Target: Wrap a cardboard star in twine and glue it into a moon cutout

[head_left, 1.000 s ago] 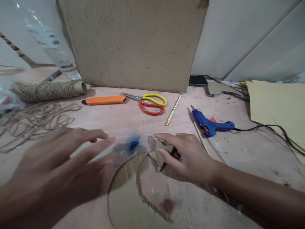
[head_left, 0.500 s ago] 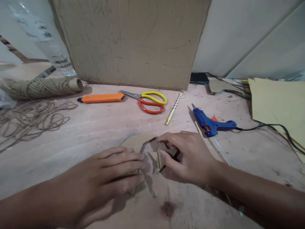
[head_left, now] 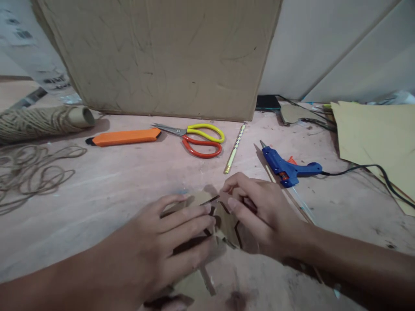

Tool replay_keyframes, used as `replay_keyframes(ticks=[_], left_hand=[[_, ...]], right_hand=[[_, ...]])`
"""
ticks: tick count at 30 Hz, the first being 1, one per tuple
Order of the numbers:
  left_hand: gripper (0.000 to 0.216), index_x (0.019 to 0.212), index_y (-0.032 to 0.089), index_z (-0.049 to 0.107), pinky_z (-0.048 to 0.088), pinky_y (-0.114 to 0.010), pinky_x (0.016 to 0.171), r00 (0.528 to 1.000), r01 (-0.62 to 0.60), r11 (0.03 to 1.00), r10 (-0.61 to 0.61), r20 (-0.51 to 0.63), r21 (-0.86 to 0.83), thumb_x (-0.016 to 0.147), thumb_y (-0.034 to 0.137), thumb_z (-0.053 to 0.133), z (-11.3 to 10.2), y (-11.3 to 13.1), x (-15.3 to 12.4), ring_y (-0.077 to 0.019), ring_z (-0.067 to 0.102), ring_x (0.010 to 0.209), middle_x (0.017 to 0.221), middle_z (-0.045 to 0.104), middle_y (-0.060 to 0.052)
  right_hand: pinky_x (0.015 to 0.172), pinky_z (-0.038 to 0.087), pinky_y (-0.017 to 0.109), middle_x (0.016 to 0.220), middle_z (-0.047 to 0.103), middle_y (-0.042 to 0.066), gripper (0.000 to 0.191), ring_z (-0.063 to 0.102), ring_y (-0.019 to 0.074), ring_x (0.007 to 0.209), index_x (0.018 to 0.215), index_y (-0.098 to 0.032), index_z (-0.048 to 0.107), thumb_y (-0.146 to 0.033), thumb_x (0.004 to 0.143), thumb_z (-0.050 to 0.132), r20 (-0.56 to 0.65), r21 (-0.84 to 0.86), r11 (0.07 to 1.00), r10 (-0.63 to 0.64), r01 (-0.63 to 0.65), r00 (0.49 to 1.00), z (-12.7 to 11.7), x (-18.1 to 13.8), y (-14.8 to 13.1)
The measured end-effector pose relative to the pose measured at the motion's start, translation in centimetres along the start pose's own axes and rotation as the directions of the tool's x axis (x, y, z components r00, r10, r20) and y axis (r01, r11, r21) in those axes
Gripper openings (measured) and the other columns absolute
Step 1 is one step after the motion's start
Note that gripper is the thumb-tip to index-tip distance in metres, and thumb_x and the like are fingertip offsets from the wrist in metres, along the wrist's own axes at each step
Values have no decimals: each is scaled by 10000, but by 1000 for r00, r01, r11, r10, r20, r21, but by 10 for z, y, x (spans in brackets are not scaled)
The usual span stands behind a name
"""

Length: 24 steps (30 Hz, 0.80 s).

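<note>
2 bare hands (head_left: 158,242) (head_left: 259,207); 1 orange flat cutter (head_left: 126,137); 1 yellow-and-red-handled steel scissors (head_left: 180,131); 1 pale-green patterned pencil (head_left: 234,149); 1 blue plastic glue gun (head_left: 285,167).

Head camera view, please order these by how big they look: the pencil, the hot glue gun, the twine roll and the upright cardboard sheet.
1. Upright cardboard sheet, by far the largest
2. Twine roll, even cut off by the left edge
3. Hot glue gun, without its cord
4. Pencil
</note>
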State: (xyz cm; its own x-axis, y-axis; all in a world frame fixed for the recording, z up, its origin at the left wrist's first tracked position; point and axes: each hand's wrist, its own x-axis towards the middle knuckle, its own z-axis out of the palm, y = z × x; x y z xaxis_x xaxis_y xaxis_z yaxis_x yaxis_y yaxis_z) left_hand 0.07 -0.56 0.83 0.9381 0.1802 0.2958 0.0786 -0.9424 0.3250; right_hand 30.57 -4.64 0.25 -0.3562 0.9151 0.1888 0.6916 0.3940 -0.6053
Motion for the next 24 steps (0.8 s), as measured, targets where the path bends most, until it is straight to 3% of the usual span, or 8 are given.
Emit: replay_keyframes(ticks=[2,4,8,11,15,21,24], left_hand=[[595,1572,203,705,449,-526,1463,999,33,999,-33,14,-15,984,292,668,1,-1,-2,-340,760,1525,1633,821,-142],[542,1527,211,721,434,-530,1465,999,52,998,-52,-1,-24,993,289,678,3,-1,-6,-341,770,1488,1622,820,-145],[310,1389,274,780,278,-445,1542,994,90,996,-90,-69,-8,1111,402,726,7,0,-12,-288,774,1475,1609,840,-71],[274,1323,281,792,285,-430,1531,992,96,995,-95,-78,11,1127,464,735,8,1,-12,-281,782,1461,1599,850,-65],[265,1328,273,766,343,-455,1478,993,101,995,-100,-66,7,1081,334,690,7,2,-9,-276,816,1373,1498,881,-57],[349,1375,247,734,497,-526,1228,994,85,996,-86,-63,-23,1042,252,630,4,2,-5,-309,821,1320,1401,882,-84],[348,1383,232,727,497,-538,1217,995,76,997,-78,-67,-31,1054,252,617,5,1,-5,-321,820,1293,1395,872,-97]], right_hand=[[638,428,296,724,696,-80,159,634,143,611,1154,-265,630,-210,1181,483,-4,105,993,49,-48,999,-10,4,0],[643,437,288,786,723,-56,182,654,144,665,1067,-270,638,-167,1139,506,70,156,985,59,-70,996,-24,8,0],[676,444,316,875,790,-15,234,699,180,737,925,-279,637,-47,954,653,332,-13,1000,24,-21,943,-51,11,-2],[652,441,321,860,801,-21,330,709,181,689,946,-290,654,22,853,709,390,-80,997,44,-14,920,-58,8,-2],[606,386,329,765,756,-32,283,648,170,602,920,-289,673,-22,917,765,332,-167,986,52,5,942,-51,6,4],[880,564,338,1140,908,14,266,858,226,1032,1126,-268,819,-55,1095,661,389,-160,986,15,52,921,-48,5,12],[878,549,329,1133,898,14,264,852,220,1036,1151,-259,810,-62,1141,635,392,-160,982,-32,102,919,-50,4,13]])
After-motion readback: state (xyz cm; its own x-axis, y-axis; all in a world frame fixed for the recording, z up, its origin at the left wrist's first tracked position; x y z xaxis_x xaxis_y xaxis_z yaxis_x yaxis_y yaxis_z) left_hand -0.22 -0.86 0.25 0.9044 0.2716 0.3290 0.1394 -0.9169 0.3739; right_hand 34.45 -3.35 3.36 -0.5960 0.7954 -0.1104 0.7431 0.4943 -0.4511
